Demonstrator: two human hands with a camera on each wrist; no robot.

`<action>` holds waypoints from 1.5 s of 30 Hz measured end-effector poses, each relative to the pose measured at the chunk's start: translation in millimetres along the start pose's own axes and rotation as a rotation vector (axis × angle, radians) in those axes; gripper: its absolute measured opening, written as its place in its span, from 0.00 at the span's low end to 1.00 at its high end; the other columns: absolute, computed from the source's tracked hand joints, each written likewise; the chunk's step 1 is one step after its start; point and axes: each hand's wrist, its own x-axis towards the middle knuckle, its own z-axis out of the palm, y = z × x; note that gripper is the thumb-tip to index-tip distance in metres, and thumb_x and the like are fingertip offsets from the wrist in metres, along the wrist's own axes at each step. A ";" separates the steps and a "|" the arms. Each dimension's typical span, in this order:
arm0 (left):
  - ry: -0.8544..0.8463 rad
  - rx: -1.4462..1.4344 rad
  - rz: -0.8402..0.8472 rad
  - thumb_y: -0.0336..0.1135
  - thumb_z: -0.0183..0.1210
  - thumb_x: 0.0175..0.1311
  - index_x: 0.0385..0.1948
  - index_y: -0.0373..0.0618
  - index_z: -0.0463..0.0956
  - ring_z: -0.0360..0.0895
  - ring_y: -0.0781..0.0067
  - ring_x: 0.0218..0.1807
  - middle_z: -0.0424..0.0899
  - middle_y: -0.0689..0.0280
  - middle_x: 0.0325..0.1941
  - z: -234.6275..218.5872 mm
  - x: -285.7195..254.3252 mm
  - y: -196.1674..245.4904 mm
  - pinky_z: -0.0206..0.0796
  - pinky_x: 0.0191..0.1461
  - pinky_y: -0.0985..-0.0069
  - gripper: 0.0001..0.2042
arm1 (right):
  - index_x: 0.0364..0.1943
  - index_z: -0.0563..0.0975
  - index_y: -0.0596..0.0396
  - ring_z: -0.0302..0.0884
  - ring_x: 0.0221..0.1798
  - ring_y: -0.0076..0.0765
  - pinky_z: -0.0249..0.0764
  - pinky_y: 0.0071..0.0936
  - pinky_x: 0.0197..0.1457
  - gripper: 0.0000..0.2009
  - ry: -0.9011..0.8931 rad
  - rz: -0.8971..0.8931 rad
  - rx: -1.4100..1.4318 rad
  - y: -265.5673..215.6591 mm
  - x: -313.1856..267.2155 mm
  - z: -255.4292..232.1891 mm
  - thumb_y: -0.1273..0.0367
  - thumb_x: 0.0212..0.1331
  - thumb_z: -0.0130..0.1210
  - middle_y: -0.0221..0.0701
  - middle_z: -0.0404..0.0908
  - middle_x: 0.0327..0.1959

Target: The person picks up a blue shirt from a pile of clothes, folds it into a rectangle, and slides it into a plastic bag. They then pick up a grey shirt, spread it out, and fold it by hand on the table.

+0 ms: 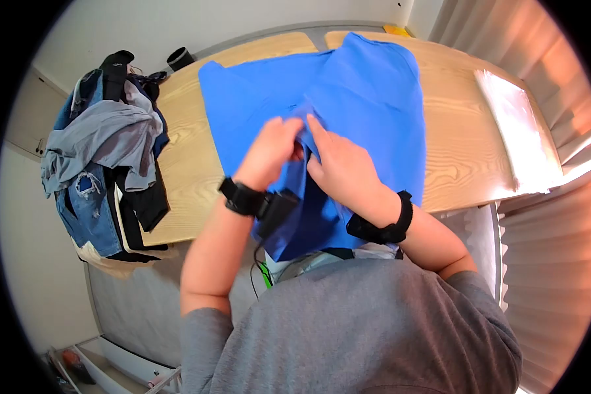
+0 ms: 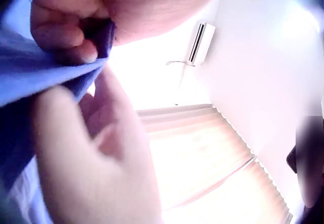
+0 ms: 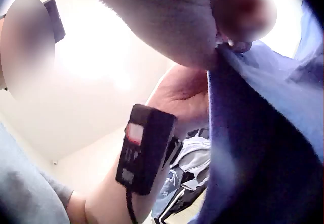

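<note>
A blue garment [image 1: 374, 98] lies spread over the table, its near part raised toward the person and hanging over the front edge. The left hand [image 1: 271, 152] pinches a fold of it near the middle; in the left wrist view its curled fingers [image 2: 76, 36] hold the cloth edge. Right beside it, the right hand [image 1: 345, 167] grips the same raised part between thumb and fingers, the index finger extended. In the right wrist view the blue cloth [image 3: 253, 143] hangs down from the hands.
A pile of clothes [image 1: 105, 151], grey, denim and black, sits at the table's left end. Behind it stands a black cup [image 1: 180, 59]. A shiny clear-wrapped sheet [image 1: 515, 125] lies on the wooden table [image 1: 459, 151] at the right, near the curtain [image 1: 545, 262].
</note>
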 end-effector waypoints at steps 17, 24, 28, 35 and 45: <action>0.113 -0.652 0.472 0.31 0.39 0.64 0.23 0.43 0.65 0.68 0.74 0.19 0.71 0.66 0.20 -97.7 134.2 186.8 0.67 0.26 0.78 0.10 | 0.61 0.58 0.59 0.75 0.41 0.48 0.71 0.40 0.42 0.33 0.028 0.251 -0.077 62.4 -87.8 -32.5 0.69 0.48 0.55 0.43 0.75 0.39; 0.102 -0.466 0.590 0.30 0.39 0.64 0.29 0.38 0.67 0.73 0.72 0.24 0.75 0.61 0.25 -173.5 113.5 248.6 0.70 0.28 0.77 0.09 | 0.50 0.69 0.62 0.79 0.42 0.35 0.78 0.22 0.37 0.14 -0.414 0.689 1.189 107.3 -32.7 -124.8 0.68 0.66 0.41 0.45 0.80 0.36; 0.218 0.376 0.714 0.25 0.39 0.63 0.27 0.40 0.65 0.66 0.77 0.29 0.69 0.65 0.29 -244.9 105.8 272.8 0.61 0.34 0.83 0.06 | 0.50 0.69 0.63 0.78 0.45 0.34 0.76 0.22 0.46 0.15 0.121 0.492 1.355 122.7 59.7 -206.4 0.70 0.68 0.34 0.43 0.77 0.44; -0.210 -0.744 0.790 0.21 0.38 0.62 0.29 0.35 0.62 0.62 0.69 0.31 0.64 0.60 0.28 -284.7 52.0 352.1 0.60 0.34 0.74 0.04 | 0.47 0.74 0.63 0.74 0.44 0.27 0.69 0.25 0.53 0.13 0.525 -0.518 0.829 71.6 141.4 -336.3 0.71 0.65 0.42 0.34 0.79 0.41; -0.331 -0.395 0.970 0.22 0.38 0.61 0.39 0.26 0.67 0.73 0.74 0.38 0.75 0.59 0.40 -233.9 -65.4 418.8 0.68 0.38 0.84 0.10 | 0.50 0.71 0.58 0.69 0.44 0.23 0.64 0.20 0.49 0.18 0.475 -0.583 1.370 65.5 90.1 -462.9 0.60 0.69 0.38 0.29 0.75 0.45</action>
